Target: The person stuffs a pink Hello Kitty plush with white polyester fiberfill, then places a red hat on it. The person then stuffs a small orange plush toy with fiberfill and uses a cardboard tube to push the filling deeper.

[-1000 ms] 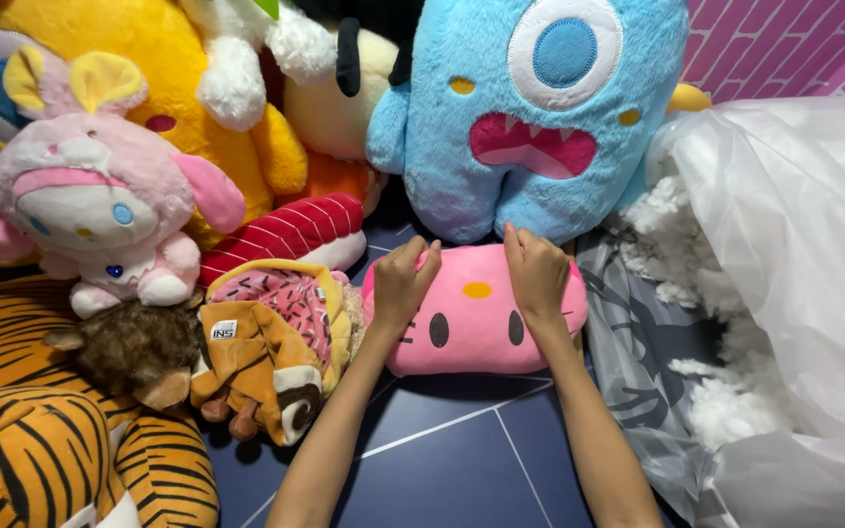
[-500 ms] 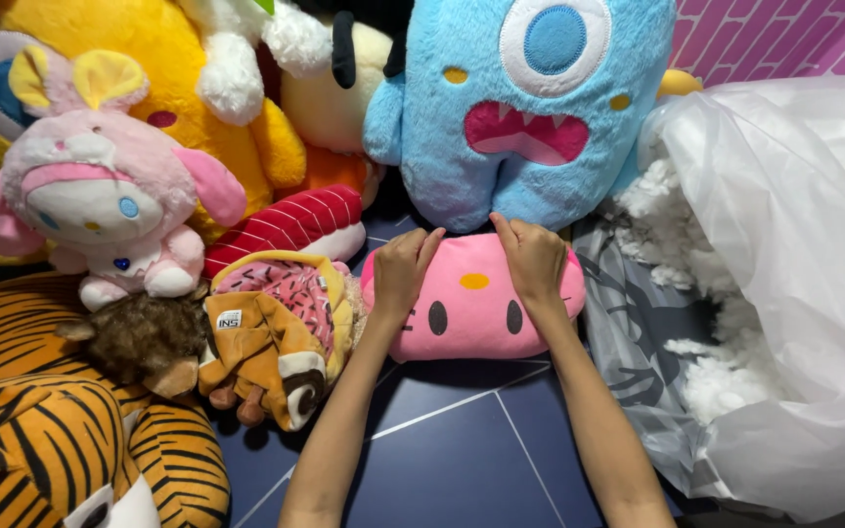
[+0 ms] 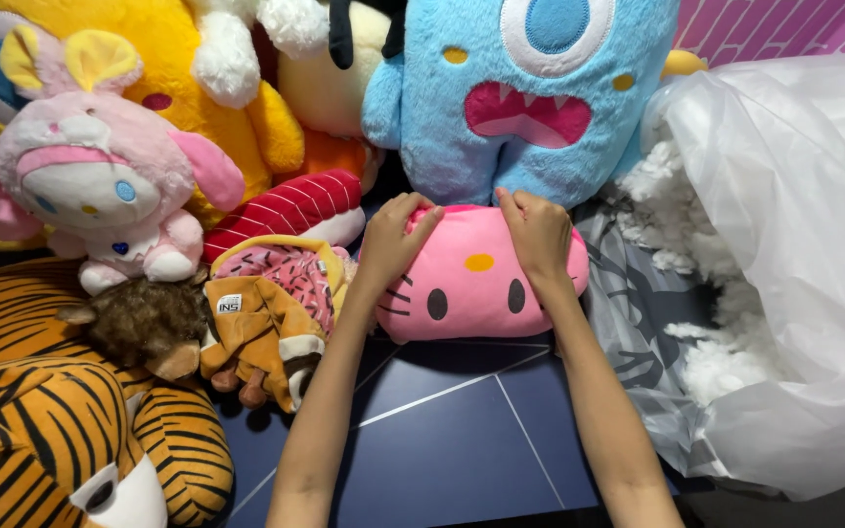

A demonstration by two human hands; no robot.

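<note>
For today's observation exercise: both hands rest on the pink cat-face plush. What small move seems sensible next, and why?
Probably lift the pink plush toward the body: the left hand and right hand already press its top edge, and the blue monster plush crowds it behind.

- left hand (image 3: 395, 238) palm down, fingers curled, pressing flat
- right hand (image 3: 537, 232) same pose, close beside it
- both forearms bare, extended forward, roughly parallel

Dark blue floor (image 3: 462, 440) with thin pale lines; pink-lined wall (image 3: 784, 24) behind.
</note>
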